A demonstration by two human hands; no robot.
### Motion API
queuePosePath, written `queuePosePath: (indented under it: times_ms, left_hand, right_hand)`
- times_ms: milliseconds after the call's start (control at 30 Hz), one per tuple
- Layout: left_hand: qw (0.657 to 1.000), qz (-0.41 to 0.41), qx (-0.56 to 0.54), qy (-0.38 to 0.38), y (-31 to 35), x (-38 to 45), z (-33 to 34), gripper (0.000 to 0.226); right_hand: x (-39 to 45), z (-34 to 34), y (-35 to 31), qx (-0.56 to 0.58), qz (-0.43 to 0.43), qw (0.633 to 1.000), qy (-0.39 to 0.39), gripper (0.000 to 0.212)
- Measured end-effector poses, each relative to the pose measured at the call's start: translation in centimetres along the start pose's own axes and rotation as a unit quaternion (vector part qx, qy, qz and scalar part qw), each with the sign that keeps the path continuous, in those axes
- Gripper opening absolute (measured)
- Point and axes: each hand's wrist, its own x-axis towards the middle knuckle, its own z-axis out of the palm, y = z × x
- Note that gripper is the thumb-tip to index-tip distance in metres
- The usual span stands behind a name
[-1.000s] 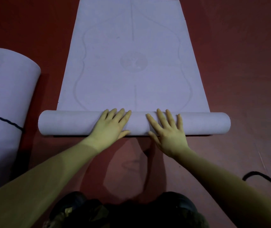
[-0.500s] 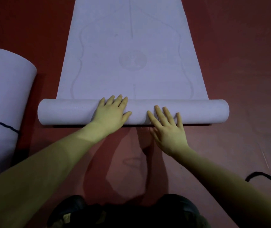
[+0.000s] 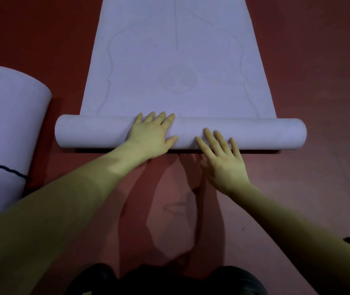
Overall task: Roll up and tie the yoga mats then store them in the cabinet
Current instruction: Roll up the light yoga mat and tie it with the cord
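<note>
Rolling is barely begun: the mat roll (image 3: 106, 133) is pressed by the flat left hand (image 3: 151, 137) and right hand (image 3: 223, 158); a tied mat (image 3: 6, 124) lies left.

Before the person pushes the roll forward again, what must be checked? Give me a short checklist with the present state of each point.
1. Left hand flat on the roll, fingers straight: ok.
2. Right hand on the roll: only its fingers reach the near side, palm off it: not ok.
3. Roll ends even with the mat edges: both ends stick out a little: not ok.
4. Flat mat ahead bare and smooth: ok.
5. Finished roll on the left, tied with a dark cord, apart from the path: ok.
6. Roll tightness inside: cannot tell.
</note>
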Motion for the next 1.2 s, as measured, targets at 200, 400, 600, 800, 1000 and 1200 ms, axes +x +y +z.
queuePosePath:
  times_ms: [200, 400, 600, 800, 1000, 1200]
  left_hand:
    - [0.999, 0.026, 0.026, 0.026, -1.2, 1.4, -1.0, 0.074]
    - [0.999, -0.020, 0.014, -0.036, -1.7, 3.0, -0.4, 0.103]
    - [0.998, -0.046, 0.022, -0.040, -2.4, 3.3, -0.6, 0.103]
    - [0.998, -0.055, 0.020, -0.012, -1.8, 3.1, -0.9, 0.089]
    - [0.999, -0.033, -0.005, 0.031, -1.9, 1.8, -0.8, 0.081]
    - [0.997, 0.025, -0.025, 0.074, -0.9, -2.7, 1.1, 0.085]
  right_hand:
    - [4.3, 0.5, 1.8, 0.003, 0.003, 1.000, -0.027, 0.083]
    - [7.3, 0.6, 3.4, -0.039, -0.031, 0.998, -0.025, 0.102]
    - [9.2, 0.4, 3.8, -0.050, -0.014, 0.997, -0.054, 0.106]
    - [9.0, 0.8, 3.5, -0.059, -0.019, 0.998, -0.004, 0.095]
    - [8.3, -0.4, 3.9, 0.000, -0.053, 0.997, 0.056, 0.083]
    - [3.2, -1.2, 2.9, 0.026, -0.073, 0.996, 0.047, 0.081]
